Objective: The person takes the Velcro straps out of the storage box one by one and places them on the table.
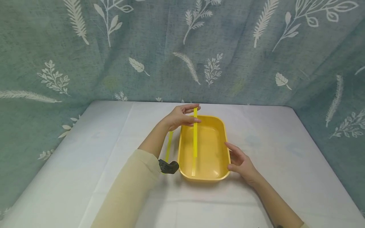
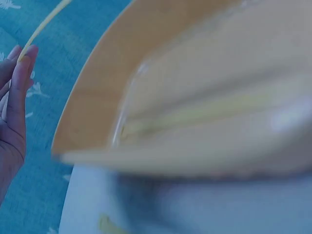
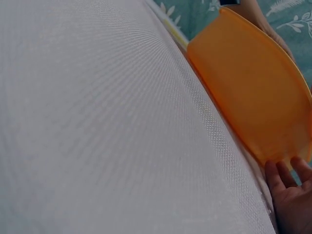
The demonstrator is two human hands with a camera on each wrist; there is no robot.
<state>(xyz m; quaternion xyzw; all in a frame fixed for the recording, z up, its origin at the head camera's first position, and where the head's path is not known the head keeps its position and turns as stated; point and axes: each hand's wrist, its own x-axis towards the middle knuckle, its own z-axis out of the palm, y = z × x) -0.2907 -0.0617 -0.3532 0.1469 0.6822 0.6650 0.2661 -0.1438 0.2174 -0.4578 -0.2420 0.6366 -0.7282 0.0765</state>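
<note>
One yellow tray [image 1: 212,148] is sitting just right of centre in the lower half of the head frame, a paler yellow band [image 1: 194,166] showing on its floor; whether strip or reflection, I cannot tell. Over its upper left, the left hand [image 1: 181,117] is pinching a yellow strip [image 1: 195,139] between thumb and fingers. The right hand [image 1: 242,164] is touching the tray's right side, fingers slightly spread. Another strip [image 1: 169,147] is lying left of the tray.

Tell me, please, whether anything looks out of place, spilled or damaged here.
Nothing clearly stands out: the yellow tray sits upright, with no spill or damage visible. One yellow strip lies outside it, partly behind the left forearm.
</note>
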